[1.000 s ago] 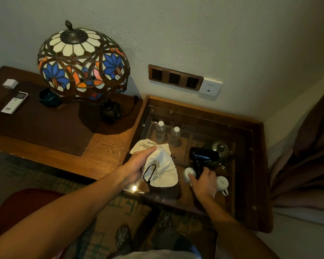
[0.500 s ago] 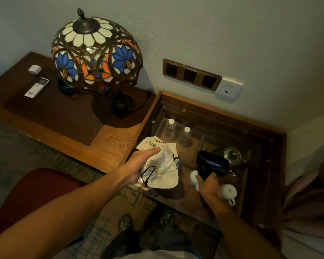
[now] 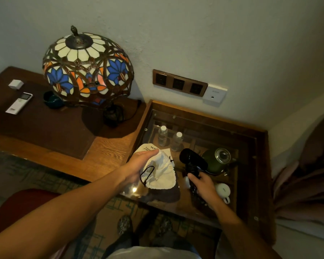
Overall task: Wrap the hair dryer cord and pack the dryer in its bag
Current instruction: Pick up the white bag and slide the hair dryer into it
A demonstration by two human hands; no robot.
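Hands over the glass-topped table (image 3: 258, 165): our left hand (image 3: 137, 166) grips the white drawstring bag (image 3: 162, 173); our right hand (image 3: 204, 185) grips the black hair dryer (image 3: 192, 160), right of the bag.

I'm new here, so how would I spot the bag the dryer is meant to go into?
Start at the big stained-glass lamp on the desk, then drop right to the glass-topped cabinet in the corner. The bag is held in the left hand above the glass. It is the only soft white cloth there, with a black drawstring loop, beside the black hair dryer in the right hand.
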